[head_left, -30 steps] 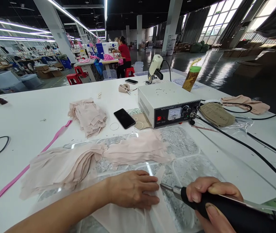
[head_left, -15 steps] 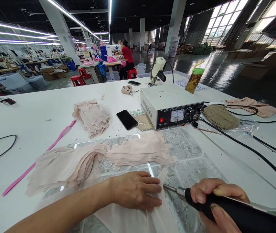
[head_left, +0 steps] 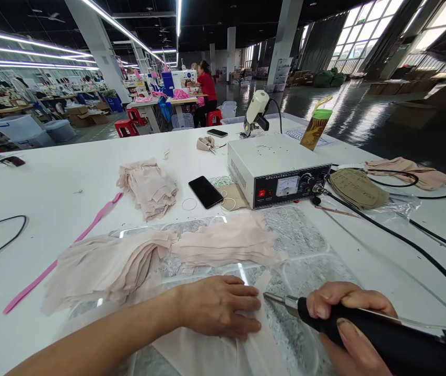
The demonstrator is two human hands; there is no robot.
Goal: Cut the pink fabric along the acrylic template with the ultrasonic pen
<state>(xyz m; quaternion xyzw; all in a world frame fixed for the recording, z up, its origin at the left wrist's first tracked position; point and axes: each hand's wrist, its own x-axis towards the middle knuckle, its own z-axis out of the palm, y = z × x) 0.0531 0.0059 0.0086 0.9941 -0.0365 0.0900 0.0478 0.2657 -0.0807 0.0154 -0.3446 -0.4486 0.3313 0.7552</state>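
My left hand point(head_left: 221, 307) lies flat with its fingers stretched out, pressing a sheer beige fabric piece point(head_left: 264, 350) onto the grey marbled mat point(head_left: 305, 266). In my right hand point(head_left: 350, 318) is a black-handled ultrasonic cutter point(head_left: 327, 317) with a slim metal tip. The tip touches or nearly touches the fabric's right edge, just beside my left fingertips; exact contact is unclear. Beyond my left hand lie a stack of beige fabric strips point(head_left: 226, 244) and a fanned stack of larger beige pieces point(head_left: 109, 263). The fabric's near end runs out of view.
A control box point(head_left: 278, 162) stands behind the mat, its black cable point(head_left: 395, 237) running to the right. A phone point(head_left: 206, 191), another fabric pile point(head_left: 147, 188), a pink strip point(head_left: 66, 253), a bottle point(head_left: 317, 128) and brown templates point(head_left: 358, 189) lie or stand around the white table point(head_left: 70, 177).
The cutter and my right hand have shifted slightly away from me along the fabric edge. My left hand stays in place on the fabric.
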